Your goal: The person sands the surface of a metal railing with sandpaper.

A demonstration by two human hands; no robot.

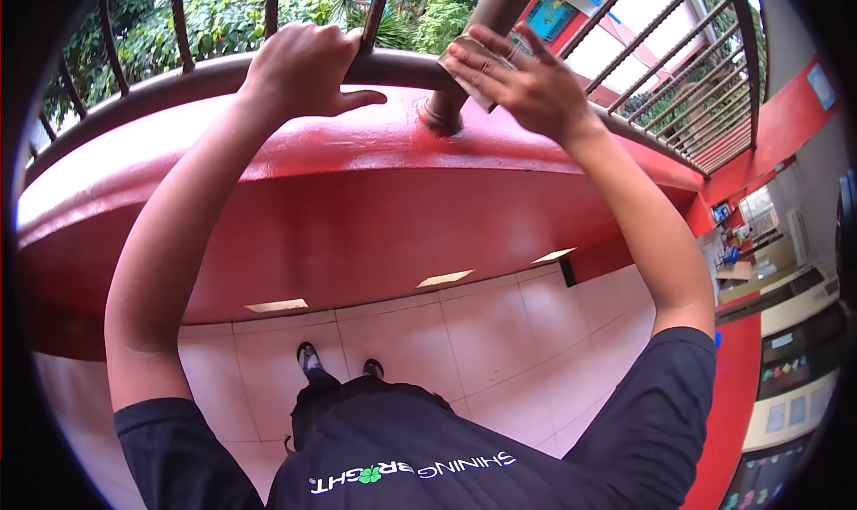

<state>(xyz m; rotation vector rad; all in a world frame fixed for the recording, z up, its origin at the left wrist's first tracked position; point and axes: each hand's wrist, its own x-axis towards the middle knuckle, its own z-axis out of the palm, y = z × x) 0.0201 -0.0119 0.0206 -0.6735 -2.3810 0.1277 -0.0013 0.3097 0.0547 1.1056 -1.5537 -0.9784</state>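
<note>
My left hand (303,71) rests on the dark brown metal railing (201,77), its fingers curled over the far side beside an upright bar and its thumb stretched out to the right. My right hand (540,91) presses a folded, brownish-grey sheet (456,62), which looks like sandpaper, against the joint where a thick slanted post (507,1) meets the rail. Its fingers lie over the sheet, with the outer ones spread. Most of the sheet is hidden under them. Just below, a short round support (440,111) joins the rail to the red ledge.
A glossy red ledge and wall (357,233) curve across in front of me. Pale floor tiles (486,331) lie below, with my feet on them. Barred panels (687,82) continue to the right. Green plants (223,19) grow beyond the bars. A room with furniture shows at far right.
</note>
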